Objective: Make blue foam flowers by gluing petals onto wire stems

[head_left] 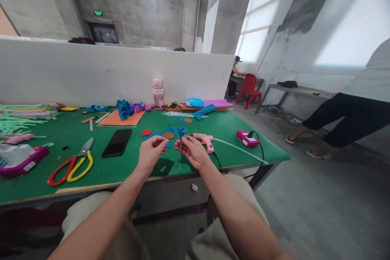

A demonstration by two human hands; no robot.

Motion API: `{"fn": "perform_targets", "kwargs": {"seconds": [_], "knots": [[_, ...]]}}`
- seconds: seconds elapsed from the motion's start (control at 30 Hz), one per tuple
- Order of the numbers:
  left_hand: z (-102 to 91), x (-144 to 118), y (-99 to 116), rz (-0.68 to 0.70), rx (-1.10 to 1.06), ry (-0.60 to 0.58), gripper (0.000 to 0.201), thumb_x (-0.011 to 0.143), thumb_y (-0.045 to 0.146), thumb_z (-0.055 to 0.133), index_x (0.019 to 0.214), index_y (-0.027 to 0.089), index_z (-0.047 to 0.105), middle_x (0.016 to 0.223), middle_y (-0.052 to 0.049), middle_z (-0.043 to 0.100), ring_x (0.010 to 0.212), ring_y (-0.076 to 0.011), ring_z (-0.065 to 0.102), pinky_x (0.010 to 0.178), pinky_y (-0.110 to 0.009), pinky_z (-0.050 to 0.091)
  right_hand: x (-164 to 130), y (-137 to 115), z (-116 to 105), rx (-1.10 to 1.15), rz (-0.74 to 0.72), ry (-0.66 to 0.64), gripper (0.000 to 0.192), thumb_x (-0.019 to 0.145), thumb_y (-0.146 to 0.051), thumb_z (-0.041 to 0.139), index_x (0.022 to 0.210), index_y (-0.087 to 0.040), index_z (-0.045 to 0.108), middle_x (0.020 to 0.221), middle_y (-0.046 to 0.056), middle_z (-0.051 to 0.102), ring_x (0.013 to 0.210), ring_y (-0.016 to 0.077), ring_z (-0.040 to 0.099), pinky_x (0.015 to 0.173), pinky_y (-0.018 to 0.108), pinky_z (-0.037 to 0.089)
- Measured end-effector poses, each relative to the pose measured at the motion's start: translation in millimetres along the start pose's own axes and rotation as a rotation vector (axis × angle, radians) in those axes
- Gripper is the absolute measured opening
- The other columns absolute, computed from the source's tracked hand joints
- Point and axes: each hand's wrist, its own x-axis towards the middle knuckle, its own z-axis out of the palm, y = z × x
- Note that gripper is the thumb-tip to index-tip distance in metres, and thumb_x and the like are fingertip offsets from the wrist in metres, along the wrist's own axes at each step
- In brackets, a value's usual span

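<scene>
My right hand (195,153) pinches the thin wire stem of a small blue flower (180,131). The flower points up, and the stem hangs down below my fingers over the table's front edge. Just to the left, my left hand (151,153) has thumb and fingertips pressed together, apart from the flower; whatever may be in that pinch is too small to make out. Beyond my hands lie blue pieces, a brown oval piece (168,135) and a red round piece (146,132). A pink glue gun (205,140) with a clear glue stick lies beside my right hand.
On the green table (106,170) are red-and-yellow scissors (76,164), a black phone (116,143), an orange sheet (122,118) with finished-looking blue flowers (124,109), a pink bottle (158,93) and a magenta power strip (247,138). A white partition (115,73) stands behind. A person (356,101) stands at right.
</scene>
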Motion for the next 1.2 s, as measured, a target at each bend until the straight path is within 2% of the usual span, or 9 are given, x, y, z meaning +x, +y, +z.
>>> {"fn": "perform_targets", "kwargs": {"seconds": [0.07, 0.13, 0.23, 0.3, 0.47, 0.67, 0.9, 1.2], "knots": [[-4.6, 0.7, 3.9, 0.209, 0.191, 0.132, 0.019, 0.072, 0.035, 0.061, 0.075, 0.017, 0.065, 0.063, 0.000, 0.062, 0.057, -0.0120, 0.055, 0.057, -0.025, 0.044, -2.2, 2.1, 2.2, -0.015, 0.021, 0.019, 0.028, 0.061, -0.032, 0.076, 0.071, -0.015, 0.056, 0.064, -0.001, 0.064, 0.060, 0.0105, 0.063, 0.066, 0.026, 0.053], [-7.4, 0.1, 7.5, 0.401, 0.345, 0.175, 0.016, 0.075, 0.032, 0.058, 0.074, 0.018, 0.065, 0.070, -0.001, 0.065, 0.064, -0.0134, 0.056, 0.065, -0.026, 0.045, -5.3, 6.6, 6.5, -0.041, 0.042, 0.032, 0.028, 0.060, -0.032, 0.076, 0.071, -0.015, 0.055, 0.060, -0.002, 0.062, 0.054, 0.0088, 0.061, 0.058, 0.022, 0.053], [-8.2, -1.1, 9.7, 0.597, 0.498, 0.127, 0.013, 0.077, 0.029, 0.057, 0.074, 0.019, 0.065, 0.074, -0.002, 0.066, 0.073, -0.0156, 0.056, 0.076, -0.031, 0.042, -9.4, 14.3, 14.3, -0.076, 0.049, 0.030, 0.029, 0.060, -0.031, 0.076, 0.072, -0.015, 0.055, 0.058, -0.003, 0.060, 0.049, 0.0071, 0.058, 0.048, 0.018, 0.050], [-7.7, -1.2, 8.5, 0.654, 0.581, 0.089, 0.012, 0.077, 0.029, 0.057, 0.075, 0.019, 0.064, 0.074, -0.002, 0.066, 0.076, -0.0168, 0.055, 0.080, -0.033, 0.040, -11.0, 17.9, 18.6, -0.087, 0.040, 0.027, 0.029, 0.060, -0.032, 0.075, 0.072, -0.015, 0.055, 0.057, -0.003, 0.060, 0.048, 0.0068, 0.057, 0.047, 0.018, 0.050], [-7.2, -0.5, 4.5, 0.651, 0.711, 0.136, 0.011, 0.077, 0.028, 0.057, 0.076, 0.020, 0.064, 0.076, -0.004, 0.065, 0.080, -0.0198, 0.053, 0.078, -0.036, 0.036, -12.2, 19.2, 22.8, -0.109, 0.023, 0.031, 0.029, 0.061, -0.033, 0.074, 0.072, -0.015, 0.054, 0.057, -0.003, 0.059, 0.048, 0.0070, 0.057, 0.046, 0.018, 0.051], [-6.5, -1.4, 5.6, 0.676, 0.753, 0.168, 0.011, 0.076, 0.028, 0.057, 0.076, 0.019, 0.064, 0.076, -0.004, 0.065, 0.080, -0.0203, 0.051, 0.075, -0.035, 0.035, -13.5, 18.5, 23.3, -0.111, 0.028, 0.036, 0.032, 0.059, -0.035, 0.075, 0.072, -0.015, 0.054, 0.056, -0.004, 0.059, 0.047, 0.0070, 0.056, 0.045, 0.018, 0.051], [-6.3, -0.2, 5.3, 0.650, 0.759, 0.163, 0.010, 0.076, 0.025, 0.056, 0.073, 0.019, 0.063, 0.073, -0.003, 0.064, 0.079, -0.0197, 0.051, 0.074, -0.034, 0.036, -14.5, 18.8, 23.3, -0.135, 0.044, 0.025, 0.031, 0.060, -0.035, 0.075, 0.073, -0.015, 0.055, 0.056, -0.003, 0.059, 0.047, 0.0069, 0.056, 0.044, 0.018, 0.050], [-11.6, 5.2, 4.1, 0.611, 0.657, 0.126, 0.010, 0.076, 0.025, 0.055, 0.073, 0.020, 0.063, 0.072, -0.002, 0.065, 0.077, -0.0176, 0.055, 0.075, -0.033, 0.039, -14.7, 15.6, 22.2, -0.114, 0.058, 0.006, 0.029, 0.060, -0.034, 0.074, 0.072, -0.015, 0.055, 0.055, -0.004, 0.057, 0.046, 0.0060, 0.055, 0.044, 0.017, 0.049]]}}
